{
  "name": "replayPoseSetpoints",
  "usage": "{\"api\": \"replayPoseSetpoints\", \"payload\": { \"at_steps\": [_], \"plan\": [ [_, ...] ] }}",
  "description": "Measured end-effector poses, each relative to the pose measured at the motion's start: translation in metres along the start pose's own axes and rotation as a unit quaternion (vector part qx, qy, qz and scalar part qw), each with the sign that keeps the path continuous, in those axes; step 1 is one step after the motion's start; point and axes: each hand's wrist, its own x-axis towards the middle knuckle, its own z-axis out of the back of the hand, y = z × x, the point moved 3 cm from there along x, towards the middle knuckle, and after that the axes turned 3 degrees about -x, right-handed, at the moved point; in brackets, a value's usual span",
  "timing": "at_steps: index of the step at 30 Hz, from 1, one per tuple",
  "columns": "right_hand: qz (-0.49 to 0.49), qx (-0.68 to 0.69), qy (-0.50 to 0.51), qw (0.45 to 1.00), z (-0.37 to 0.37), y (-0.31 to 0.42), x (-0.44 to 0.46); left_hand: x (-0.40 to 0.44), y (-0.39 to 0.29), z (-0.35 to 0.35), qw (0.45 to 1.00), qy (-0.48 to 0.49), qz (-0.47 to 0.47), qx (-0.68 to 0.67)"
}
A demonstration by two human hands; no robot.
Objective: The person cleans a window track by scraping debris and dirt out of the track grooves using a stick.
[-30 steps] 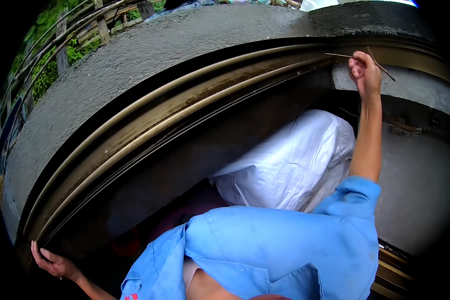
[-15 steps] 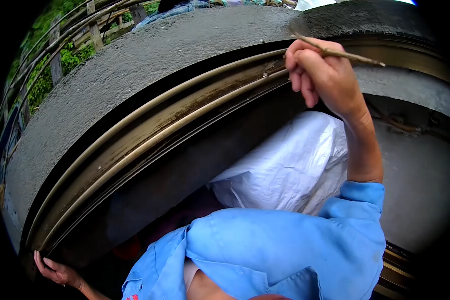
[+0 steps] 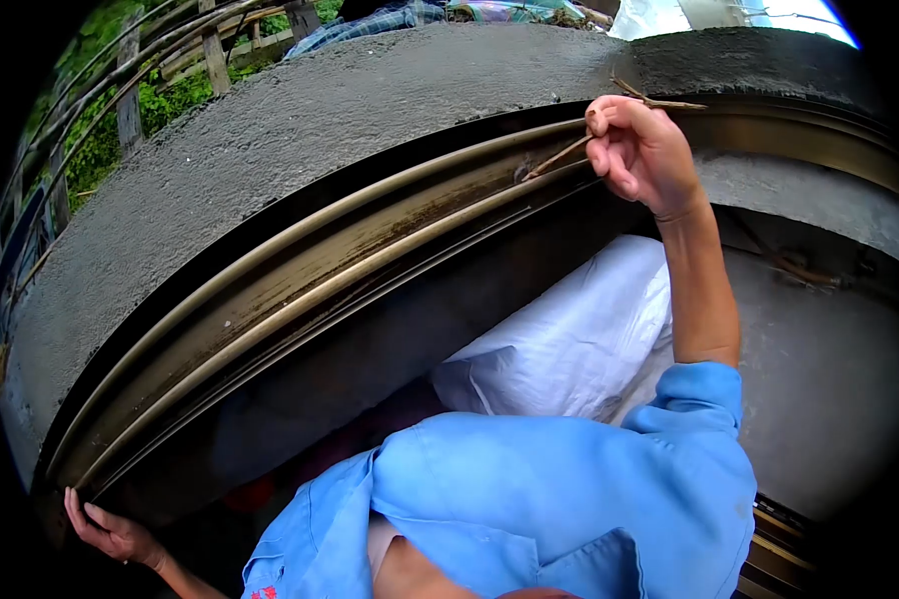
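My right hand pinches a thin brown twig at the upper right. One end of the twig points down-left into the groove of the metal window track, and a forked piece of it sticks out above the hand. A small dark clump lies in the groove by the twig's tip. Dark dirt streaks mark the middle of the track. At the lower left, my left hand rests with its fingers apart at the far end of the track, and nothing shows in it.
A rough grey concrete ledge runs outside the track. A white sack lies below the track on the inner side. Beyond the ledge, a wooden fence stands before green plants. Checked cloth lies at the top.
My right hand moved left along the track from the right corner, then slightly right and down; the twig now points into the groove. My left hand stays at the lower left.
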Motion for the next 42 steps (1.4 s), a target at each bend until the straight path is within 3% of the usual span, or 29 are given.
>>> {"api": "replayPoseSetpoints", "payload": {
  "at_steps": [4,7,12,14,18,20,22,24,26,29,32,34,36,40,42],
  "plan": [
    [0.023,-0.071,-0.208,0.975,0.081,0.011,-0.019,-0.002,0.002,0.0,1.0,0.0,-0.006,0.006],
    [0.0,0.0,-0.238,0.971,0.113,-0.003,-0.031,-0.003,0.001,0.0,1.0,0.002,0.008,-0.001],
    [0.024,0.06,-0.034,0.997,-0.038,-0.013,-0.013,-0.001,0.003,0.0,1.0,0.002,-0.007,0.01],
    [0.057,0.004,-0.017,0.998,-0.054,0.001,-0.018,-0.001,0.001,0.0,1.0,0.001,-0.006,0.006],
    [0.028,-0.089,-0.163,0.982,0.074,0.009,-0.03,-0.001,0.0,0.0,1.0,0.002,-0.002,0.002],
    [-0.015,-0.033,-0.216,0.976,0.096,0.004,-0.037,-0.003,0.002,0.0,1.0,0.007,0.012,-0.002],
    [0.007,-0.042,-0.146,0.988,0.086,-0.001,-0.027,-0.002,-0.001,0.0,1.0,0.007,0.02,-0.011],
    [-0.034,0.056,0.014,0.998,0.014,-0.011,-0.007,-0.002,0.002,0.0,1.0,0.007,0.02,-0.017],
    [-0.024,0.026,0.073,0.997,-0.064,0.002,-0.007,-0.001,-0.001,0.0,1.0,0.008,0.004,0.004],
    [-0.011,-0.046,0.079,0.996,-0.07,0.018,-0.012,0.001,-0.004,0.001,1.0,-0.001,-0.008,0.005],
    [0.012,-0.105,-0.04,0.994,0.017,0.02,-0.02,0.0,-0.007,0.0,1.0,-0.004,0.009,-0.009],
    [-0.008,-0.043,-0.064,0.997,0.045,0.01,-0.029,-0.003,-0.005,0.0,1.0,-0.001,0.027,-0.009],
    [0.057,-0.06,-0.045,0.996,0.021,0.006,-0.025,-0.003,-0.001,0.0,1.0,0.0,0.024,-0.017],
    [-0.009,0.049,0.153,0.987,-0.115,0.002,-0.007,-0.002,-0.006,-0.001,1.0,-0.005,0.022,-0.013],
    [-0.006,0.017,0.151,0.988,-0.116,0.014,-0.008,0.0,-0.005,-0.001,1.0,-0.015,0.005,-0.026]
  ]
}}
